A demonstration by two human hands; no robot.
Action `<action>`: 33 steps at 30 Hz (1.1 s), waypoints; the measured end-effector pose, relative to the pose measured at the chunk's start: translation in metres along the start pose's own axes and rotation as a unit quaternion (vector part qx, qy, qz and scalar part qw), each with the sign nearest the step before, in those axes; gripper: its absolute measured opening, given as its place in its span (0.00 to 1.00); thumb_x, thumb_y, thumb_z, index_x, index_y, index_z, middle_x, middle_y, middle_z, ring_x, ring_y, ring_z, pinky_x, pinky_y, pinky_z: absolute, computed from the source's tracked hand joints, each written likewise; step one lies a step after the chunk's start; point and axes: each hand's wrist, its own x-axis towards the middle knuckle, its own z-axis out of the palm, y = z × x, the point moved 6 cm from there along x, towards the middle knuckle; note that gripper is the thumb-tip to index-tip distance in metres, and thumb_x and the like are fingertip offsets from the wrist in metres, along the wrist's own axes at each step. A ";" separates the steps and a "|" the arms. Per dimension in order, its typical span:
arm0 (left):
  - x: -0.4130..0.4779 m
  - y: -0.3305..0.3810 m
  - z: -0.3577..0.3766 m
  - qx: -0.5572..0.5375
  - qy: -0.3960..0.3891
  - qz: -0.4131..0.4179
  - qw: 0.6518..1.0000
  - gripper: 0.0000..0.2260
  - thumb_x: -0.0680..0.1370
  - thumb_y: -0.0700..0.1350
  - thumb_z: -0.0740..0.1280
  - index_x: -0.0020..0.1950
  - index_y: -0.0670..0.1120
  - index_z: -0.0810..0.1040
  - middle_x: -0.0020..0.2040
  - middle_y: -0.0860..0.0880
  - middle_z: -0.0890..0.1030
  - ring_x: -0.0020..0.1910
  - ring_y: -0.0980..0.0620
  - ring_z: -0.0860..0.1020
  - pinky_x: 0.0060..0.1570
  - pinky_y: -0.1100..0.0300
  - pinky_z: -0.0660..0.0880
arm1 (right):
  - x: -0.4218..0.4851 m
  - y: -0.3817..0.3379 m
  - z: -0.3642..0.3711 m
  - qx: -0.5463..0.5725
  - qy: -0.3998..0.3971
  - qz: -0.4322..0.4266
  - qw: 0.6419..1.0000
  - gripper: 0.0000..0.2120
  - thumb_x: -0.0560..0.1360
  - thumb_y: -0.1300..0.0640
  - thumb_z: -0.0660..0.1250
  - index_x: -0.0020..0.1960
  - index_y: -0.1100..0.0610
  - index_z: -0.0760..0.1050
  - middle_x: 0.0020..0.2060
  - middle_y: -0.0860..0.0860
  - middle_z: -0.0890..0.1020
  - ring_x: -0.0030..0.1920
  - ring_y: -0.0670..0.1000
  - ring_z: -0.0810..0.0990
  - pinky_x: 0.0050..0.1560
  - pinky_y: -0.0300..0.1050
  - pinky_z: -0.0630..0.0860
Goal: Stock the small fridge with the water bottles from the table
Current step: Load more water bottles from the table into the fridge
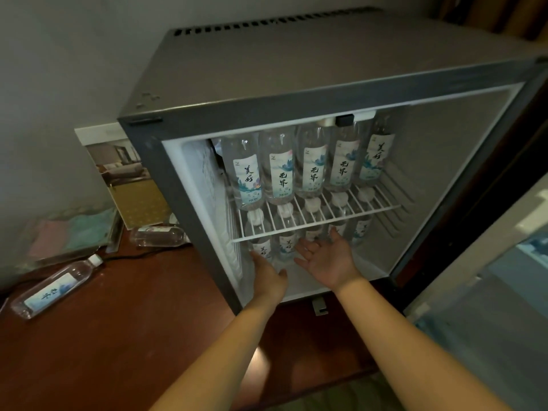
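bottles (311, 170) on shelf (314, 223) (fridge (267, 84)), table (118, 336) left

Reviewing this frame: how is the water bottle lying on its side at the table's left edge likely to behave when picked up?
The water bottle lies on its side and looks round, so a nudge would probably roll it. It appears full of water, so likely fairly heavy for its size. The clear plastic looks thin and smooth; it may flex and slip a little under a loose grip.
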 end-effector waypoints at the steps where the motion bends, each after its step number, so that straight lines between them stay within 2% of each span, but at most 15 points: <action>1: -0.004 -0.003 0.000 0.010 -0.016 -0.010 1.000 0.38 0.78 0.41 0.62 0.75 0.44 0.34 0.76 0.45 0.57 0.73 0.46 0.62 0.70 0.56 0.63 | -0.003 0.002 -0.001 -0.010 0.006 0.003 1.000 0.35 0.77 0.37 0.50 0.77 0.54 0.45 0.73 0.59 0.62 0.73 0.57 0.61 0.72 0.58 0.54; 3: -0.012 -0.013 0.000 0.015 -0.058 -0.029 0.998 0.35 0.78 0.42 0.63 0.77 0.45 0.43 0.72 0.47 0.65 0.69 0.47 0.68 0.63 0.61 0.66 | -0.010 0.009 -0.006 -0.055 0.023 0.017 0.998 0.33 0.79 0.39 0.50 0.76 0.56 0.47 0.72 0.59 0.64 0.71 0.59 0.64 0.71 0.58 0.56; 4: -0.016 -0.019 0.002 0.009 -0.088 -0.037 0.995 0.29 0.78 0.41 0.63 0.75 0.47 0.52 0.69 0.48 0.70 0.65 0.48 0.71 0.60 0.62 0.68 | -0.014 0.013 -0.010 -0.092 0.033 0.029 0.995 0.30 0.80 0.42 0.50 0.76 0.57 0.50 0.71 0.59 0.66 0.70 0.59 0.65 0.71 0.58 0.58; 6: -0.027 -0.033 0.005 0.007 -0.162 -0.066 0.985 0.12 0.78 0.41 0.63 0.59 0.53 0.69 0.55 0.52 0.75 0.51 0.53 0.75 0.50 0.63 0.71 | -0.023 0.023 -0.018 -0.192 0.049 0.065 0.978 0.24 0.81 0.49 0.51 0.74 0.59 0.57 0.68 0.59 0.69 0.68 0.60 0.68 0.70 0.56 0.58; 8: -0.042 -0.046 0.001 0.023 -0.227 -0.100 0.968 0.06 0.78 0.41 0.62 0.46 0.53 0.72 0.42 0.52 0.74 0.38 0.57 0.72 0.40 0.66 0.70 | -0.032 0.036 -0.023 -0.298 0.045 0.110 0.947 0.20 0.81 0.55 0.52 0.70 0.60 0.63 0.67 0.59 0.72 0.67 0.60 0.69 0.71 0.56 0.58; 9: -0.048 -0.055 -0.005 0.038 -0.247 -0.116 0.961 0.05 0.78 0.42 0.63 0.45 0.52 0.73 0.41 0.51 0.74 0.37 0.57 0.72 0.38 0.67 0.70 | -0.037 0.044 -0.023 -0.347 0.035 0.134 0.928 0.18 0.80 0.56 0.52 0.69 0.59 0.65 0.67 0.59 0.72 0.67 0.60 0.69 0.71 0.56 0.58; 10: -0.054 -0.063 -0.012 0.048 -0.265 -0.124 0.955 0.03 0.78 0.43 0.63 0.50 0.49 0.75 0.44 0.51 0.75 0.38 0.58 0.73 0.39 0.68 0.71 | -0.040 0.053 -0.023 -0.394 0.023 0.157 0.905 0.18 0.80 0.57 0.51 0.68 0.58 0.65 0.66 0.58 0.73 0.67 0.59 0.70 0.70 0.56 0.59; 13: -0.066 -0.088 -0.041 0.082 -0.304 -0.156 0.936 0.15 0.78 0.45 0.64 0.64 0.45 0.73 0.53 0.50 0.77 0.46 0.57 0.76 0.43 0.69 0.72 | -0.047 0.086 -0.015 -0.534 -0.032 0.222 0.815 0.18 0.80 0.57 0.52 0.68 0.56 0.66 0.66 0.56 0.74 0.65 0.58 0.72 0.67 0.54 0.64; 16: -0.071 -0.105 -0.085 0.091 -0.299 -0.183 0.932 0.16 0.78 0.43 0.62 0.66 0.43 0.72 0.53 0.49 0.75 0.51 0.53 0.74 0.47 0.65 0.71 | -0.046 0.123 0.000 -0.632 -0.087 0.255 0.726 0.18 0.80 0.54 0.53 0.68 0.54 0.66 0.64 0.53 0.76 0.60 0.55 0.75 0.63 0.51 0.67; 19: -0.068 -0.115 -0.140 0.071 -0.254 -0.195 0.945 0.13 0.78 0.40 0.62 0.63 0.44 0.73 0.53 0.49 0.74 0.48 0.54 0.75 0.48 0.63 0.72 | -0.041 0.160 0.024 -0.672 -0.122 0.267 0.680 0.17 0.79 0.53 0.55 0.67 0.52 0.66 0.56 0.49 0.78 0.51 0.50 0.79 0.52 0.46 0.72; 22: -0.059 -0.122 -0.199 0.009 -0.162 -0.191 0.968 0.06 0.79 0.39 0.61 0.49 0.50 0.72 0.46 0.51 0.75 0.39 0.57 0.74 0.38 0.67 0.71 | -0.031 0.196 0.055 -0.683 -0.138 0.248 0.673 0.12 0.79 0.56 0.55 0.62 0.51 0.68 0.48 0.48 0.80 0.42 0.48 0.80 0.41 0.41 0.73; 25: -0.051 -0.134 -0.253 -0.041 -0.087 -0.194 0.976 0.07 0.78 0.37 0.61 0.53 0.48 0.72 0.47 0.50 0.77 0.40 0.56 0.76 0.40 0.64 0.73 | -0.019 0.225 0.087 -0.692 -0.124 0.210 0.680 0.09 0.79 0.55 0.56 0.58 0.50 0.71 0.46 0.49 0.81 0.42 0.50 0.80 0.41 0.42 0.74; 29: -0.041 -0.151 -0.310 -0.074 -0.048 -0.192 0.977 0.07 0.78 0.39 0.60 0.54 0.48 0.73 0.47 0.51 0.78 0.44 0.54 0.76 0.52 0.57 0.70 | -0.001 0.256 0.131 -0.692 -0.091 0.163 0.697 0.08 0.79 0.56 0.57 0.54 0.52 0.73 0.43 0.51 0.80 0.42 0.51 0.79 0.46 0.45 0.74; 31: -0.036 -0.162 -0.336 -0.091 -0.026 -0.198 0.976 0.07 0.78 0.39 0.60 0.53 0.49 0.73 0.45 0.51 0.78 0.43 0.54 0.76 0.51 0.57 0.70 | 0.012 0.274 0.148 -0.685 -0.080 0.159 0.707 0.10 0.78 0.60 0.57 0.56 0.54 0.74 0.39 0.51 0.79 0.36 0.50 0.77 0.43 0.44 0.73; 33: -0.030 -0.174 -0.365 -0.113 0.013 -0.194 0.974 0.07 0.78 0.38 0.61 0.51 0.49 0.74 0.43 0.52 0.77 0.39 0.55 0.75 0.42 0.60 0.71 | 0.026 0.295 0.161 -0.684 -0.067 0.164 0.708 0.13 0.77 0.62 0.56 0.60 0.57 0.73 0.37 0.51 0.79 0.32 0.50 0.76 0.38 0.40 0.70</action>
